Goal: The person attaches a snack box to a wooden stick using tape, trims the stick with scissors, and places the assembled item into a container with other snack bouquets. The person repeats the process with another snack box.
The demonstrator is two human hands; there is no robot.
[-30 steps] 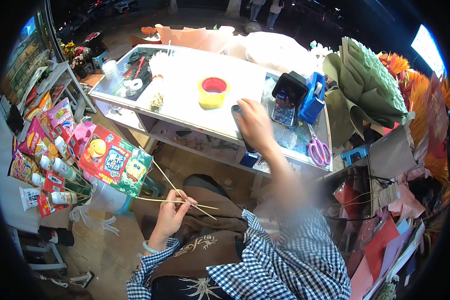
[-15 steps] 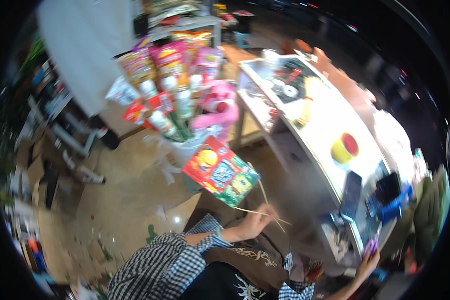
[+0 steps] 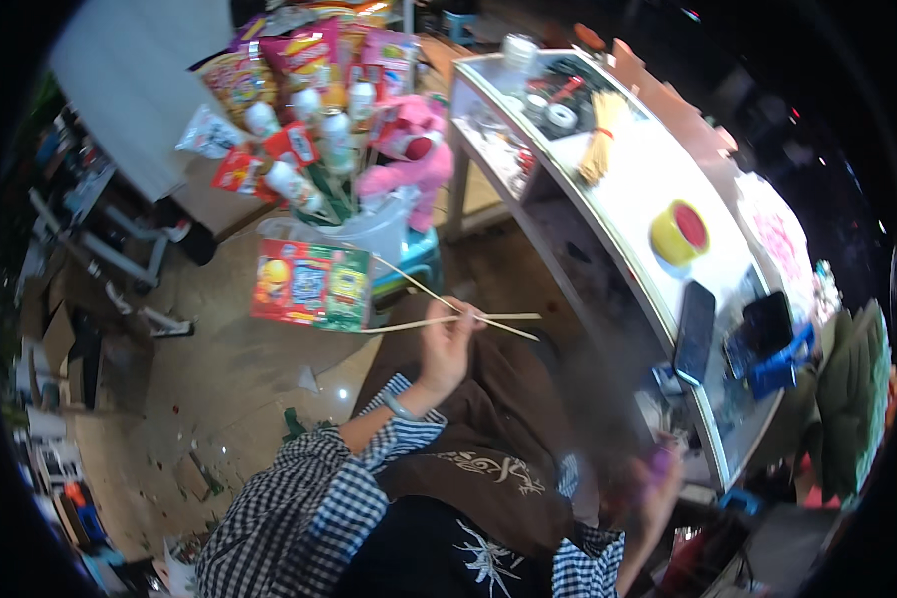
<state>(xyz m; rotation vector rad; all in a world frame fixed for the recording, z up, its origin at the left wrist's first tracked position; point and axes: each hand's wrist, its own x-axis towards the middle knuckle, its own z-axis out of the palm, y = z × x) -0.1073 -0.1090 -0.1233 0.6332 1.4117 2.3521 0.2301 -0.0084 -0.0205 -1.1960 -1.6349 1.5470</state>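
My left hand (image 3: 447,349) is closed, pinching two thin wooden skewers (image 3: 414,324) where they cross. A flat red, blue and green snack packet (image 3: 312,284) is fixed to the skewers' far ends and juts out to the left. On the right, beside the counter's near end, my right hand (image 3: 650,490) is smeared by motion. It is closed on a small purple object (image 3: 658,463), too blurred to name its kind.
A clear tub (image 3: 379,231) of snack bags, bottles and a pink plush toy (image 3: 409,149) stands ahead. The white counter (image 3: 623,214) bears a skewer bundle (image 3: 602,135), yellow tape roll (image 3: 679,234), and phone (image 3: 695,331). Scraps litter the floor (image 3: 239,349).
My left hand has moved left and up, and the snack packet has turned nearly level. My right hand has come in from the counter's near corner toward my lap with the purple object.
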